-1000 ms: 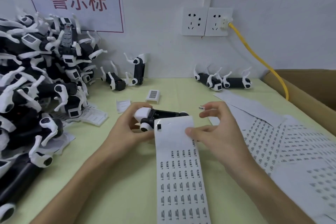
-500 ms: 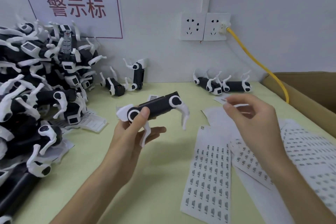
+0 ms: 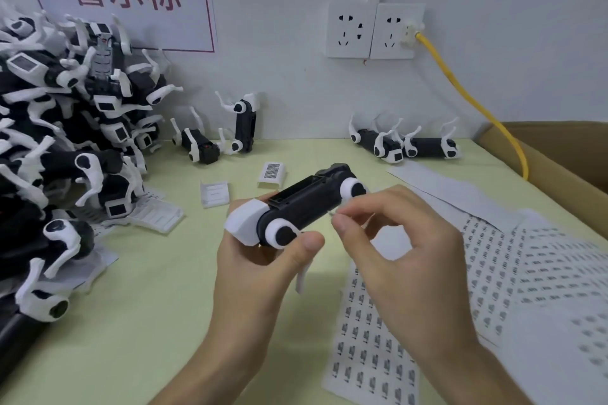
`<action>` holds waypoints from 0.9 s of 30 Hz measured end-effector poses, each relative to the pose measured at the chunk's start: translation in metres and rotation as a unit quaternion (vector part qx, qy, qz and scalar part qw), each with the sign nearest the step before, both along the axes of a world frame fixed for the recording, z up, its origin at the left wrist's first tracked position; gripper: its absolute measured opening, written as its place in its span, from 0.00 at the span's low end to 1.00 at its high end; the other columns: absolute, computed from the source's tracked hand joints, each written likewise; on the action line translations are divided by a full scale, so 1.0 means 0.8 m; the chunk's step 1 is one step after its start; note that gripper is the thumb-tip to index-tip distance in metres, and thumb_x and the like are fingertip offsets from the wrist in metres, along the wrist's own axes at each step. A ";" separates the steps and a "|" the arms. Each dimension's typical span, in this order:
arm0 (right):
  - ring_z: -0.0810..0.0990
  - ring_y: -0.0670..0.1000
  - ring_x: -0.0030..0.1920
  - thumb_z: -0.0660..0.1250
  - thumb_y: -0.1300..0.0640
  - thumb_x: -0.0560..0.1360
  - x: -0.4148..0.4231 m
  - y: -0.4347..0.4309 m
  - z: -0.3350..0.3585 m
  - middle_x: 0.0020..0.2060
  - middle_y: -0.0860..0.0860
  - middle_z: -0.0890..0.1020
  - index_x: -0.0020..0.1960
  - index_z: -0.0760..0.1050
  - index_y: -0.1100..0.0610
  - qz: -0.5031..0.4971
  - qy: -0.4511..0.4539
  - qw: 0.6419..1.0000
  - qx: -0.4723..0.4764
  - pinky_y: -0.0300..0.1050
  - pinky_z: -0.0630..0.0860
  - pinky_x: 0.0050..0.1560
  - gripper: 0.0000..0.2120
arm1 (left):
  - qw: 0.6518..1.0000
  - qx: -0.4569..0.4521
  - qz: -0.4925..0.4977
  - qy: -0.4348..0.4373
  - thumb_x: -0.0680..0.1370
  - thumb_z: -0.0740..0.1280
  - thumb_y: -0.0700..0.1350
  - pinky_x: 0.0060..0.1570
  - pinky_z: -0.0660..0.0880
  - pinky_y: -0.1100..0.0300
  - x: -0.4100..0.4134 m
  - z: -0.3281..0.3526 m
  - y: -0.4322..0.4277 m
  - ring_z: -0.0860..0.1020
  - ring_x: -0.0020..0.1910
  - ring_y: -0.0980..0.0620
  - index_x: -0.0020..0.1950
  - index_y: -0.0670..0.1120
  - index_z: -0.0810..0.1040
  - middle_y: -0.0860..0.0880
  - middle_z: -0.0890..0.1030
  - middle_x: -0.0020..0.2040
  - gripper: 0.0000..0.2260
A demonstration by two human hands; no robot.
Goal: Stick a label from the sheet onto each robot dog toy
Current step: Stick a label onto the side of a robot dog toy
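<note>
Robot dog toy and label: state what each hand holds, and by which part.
Left hand grips the robot dog toy around its head end. Right hand pinches something tiny, likely a label, too small to confirm.

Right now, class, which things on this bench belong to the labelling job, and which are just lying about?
Part of the job:
- robot dog toy held in the left hand
- right hand, fingers pinched
- label sheet
- toy pile

Lying about:
- yellow cable
- wall sockets
- cardboard box
</note>
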State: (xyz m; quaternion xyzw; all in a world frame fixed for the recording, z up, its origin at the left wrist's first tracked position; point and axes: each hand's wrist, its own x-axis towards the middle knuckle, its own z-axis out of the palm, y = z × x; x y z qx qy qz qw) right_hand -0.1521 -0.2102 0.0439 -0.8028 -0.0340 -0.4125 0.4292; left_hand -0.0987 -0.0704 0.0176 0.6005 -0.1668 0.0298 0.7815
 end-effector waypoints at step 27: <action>0.82 0.44 0.40 0.75 0.62 0.73 0.003 0.002 -0.009 0.37 0.44 0.82 0.42 0.82 0.55 -0.056 -0.028 0.998 0.011 0.38 0.76 0.45 0.04 | 0.999 -0.015 0.021 -0.025 0.61 0.79 0.54 0.36 0.81 0.59 -0.023 0.002 -0.012 0.86 0.45 0.42 0.56 0.46 0.80 0.43 0.79 0.54 0.27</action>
